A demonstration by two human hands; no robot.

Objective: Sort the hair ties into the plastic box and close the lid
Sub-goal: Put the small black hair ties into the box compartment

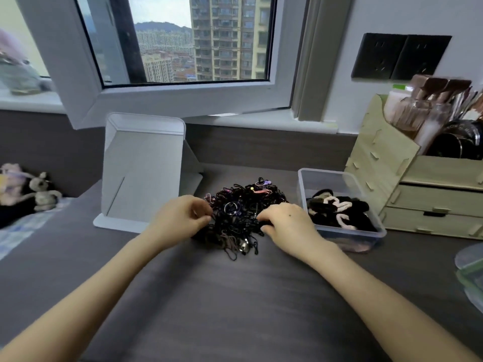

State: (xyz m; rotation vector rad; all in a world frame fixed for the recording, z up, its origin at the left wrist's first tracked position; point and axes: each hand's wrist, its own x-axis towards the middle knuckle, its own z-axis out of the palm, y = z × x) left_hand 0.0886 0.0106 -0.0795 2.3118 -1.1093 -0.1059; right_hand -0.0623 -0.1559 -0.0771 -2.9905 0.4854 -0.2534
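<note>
From where I watch, the dark grey wood-grain desk (pixel 235 309) has its broadest bare stretch in the foreground, between the two forearms; its left edge drops off beside small plush toys (pixel 31 189), and the white tilted stand-up mirror (pixel 142 173) closes the far left, its base just beside my left hand (pixel 180 218); that hand is curled, thumb and fingertips pinched into the left rim of the heap, though I cannot tell which tie it has hold of; the tangled pile of mostly black thin elastic hair ties (pixel 243 218) sits mid-desk, a few pink and purple loops and a metal ring mixed in, strands trailing toward me; my right hand (pixel 287 223) lies palm down on the pile's right side, fingers bent into it, grip hidden; just beside it stands the clear rectangular plastic box (pixel 339 231), lid off, holding thick black and cream scrunchies (pixel 339 210); its far side touches the pale green wooden drawer organiser (pixel 418 199), which blocks the right; clear round lids (pixel 470 270) crowd the right edge.
</note>
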